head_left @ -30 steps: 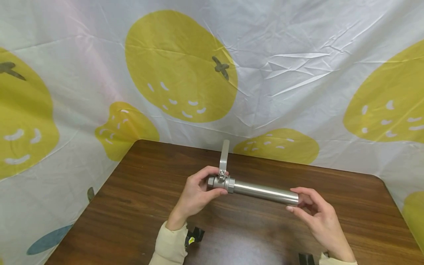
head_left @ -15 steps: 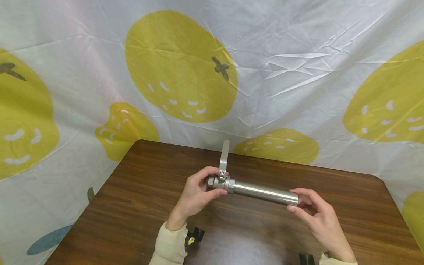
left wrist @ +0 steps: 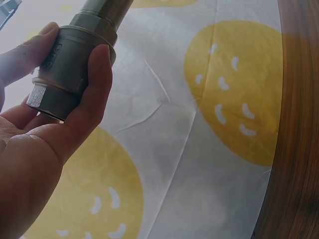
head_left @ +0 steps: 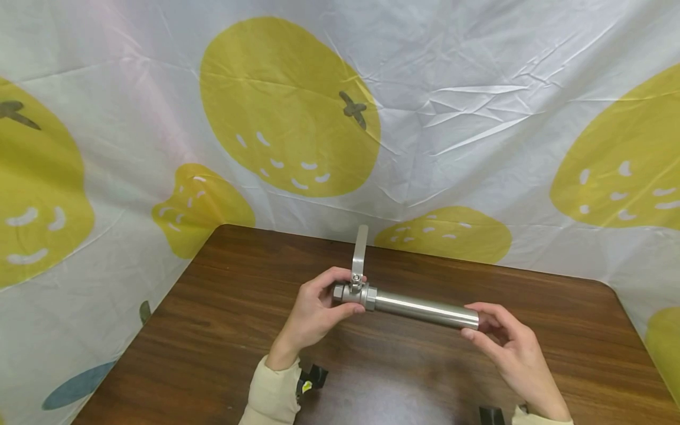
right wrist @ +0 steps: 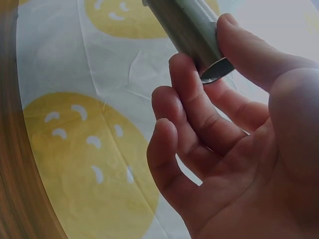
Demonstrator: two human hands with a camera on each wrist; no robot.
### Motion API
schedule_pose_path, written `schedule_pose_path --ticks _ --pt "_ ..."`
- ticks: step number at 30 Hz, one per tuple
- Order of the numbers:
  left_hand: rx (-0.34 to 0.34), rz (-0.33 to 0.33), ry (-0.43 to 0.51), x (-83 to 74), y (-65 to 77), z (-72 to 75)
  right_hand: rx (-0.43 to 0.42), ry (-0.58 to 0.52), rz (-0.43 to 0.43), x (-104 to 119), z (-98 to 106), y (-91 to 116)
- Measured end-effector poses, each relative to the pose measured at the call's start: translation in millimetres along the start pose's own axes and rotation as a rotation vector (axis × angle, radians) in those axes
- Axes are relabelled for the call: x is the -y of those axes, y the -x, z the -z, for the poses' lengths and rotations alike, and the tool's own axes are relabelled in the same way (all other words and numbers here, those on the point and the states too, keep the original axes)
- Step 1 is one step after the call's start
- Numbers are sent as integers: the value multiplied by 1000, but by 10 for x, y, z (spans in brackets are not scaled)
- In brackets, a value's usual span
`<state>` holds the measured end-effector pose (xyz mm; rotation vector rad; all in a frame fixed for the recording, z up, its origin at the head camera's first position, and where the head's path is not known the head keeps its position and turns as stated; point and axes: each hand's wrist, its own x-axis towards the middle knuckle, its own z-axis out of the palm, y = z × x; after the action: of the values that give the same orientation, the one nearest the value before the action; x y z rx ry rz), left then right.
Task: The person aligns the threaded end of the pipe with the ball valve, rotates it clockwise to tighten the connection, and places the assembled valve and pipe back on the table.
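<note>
My left hand (head_left: 311,310) grips the body of a metal ball valve (head_left: 355,293), thumb on the near side and fingers behind it. The valve's flat lever handle (head_left: 359,251) points up and away, square to the body. A shiny steel pipe (head_left: 425,309) runs from the valve's right hex end, sloping slightly down to the right. At the pipe's far end my right hand (head_left: 512,354) pinches it between thumb and fingertips. The right wrist view shows the pipe's open end (right wrist: 217,69) between them. In the left wrist view the valve's hex end (left wrist: 47,102) sits near the palm.
A brown wood-grain table (head_left: 223,295) lies under both hands. White cloth (head_left: 451,118) with yellow fruit prints hangs along its back and sides. Black wrist gear (head_left: 313,378) is strapped at the left sleeve, with more at the right (head_left: 491,415).
My right thumb and fingertips shift very slightly on the pipe's end. The left hand and the valve stay in place.
</note>
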<state>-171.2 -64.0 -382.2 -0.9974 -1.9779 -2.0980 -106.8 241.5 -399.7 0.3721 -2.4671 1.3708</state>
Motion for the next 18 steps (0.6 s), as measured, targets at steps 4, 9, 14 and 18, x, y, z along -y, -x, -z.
schedule_pose_path --ticks 4,9,14,18 --pt "-3 2 2 99 7 14 -2 14 -6 1 -2 3" --pt "3 -16 -3 144 8 28 -5 29 -22 13 -4 -1" --pt "7 -21 2 152 8 26 -6 4 -34 35 -6 2" --pt "4 -14 10 148 5 17 -15 -22 -65 48 -9 1"
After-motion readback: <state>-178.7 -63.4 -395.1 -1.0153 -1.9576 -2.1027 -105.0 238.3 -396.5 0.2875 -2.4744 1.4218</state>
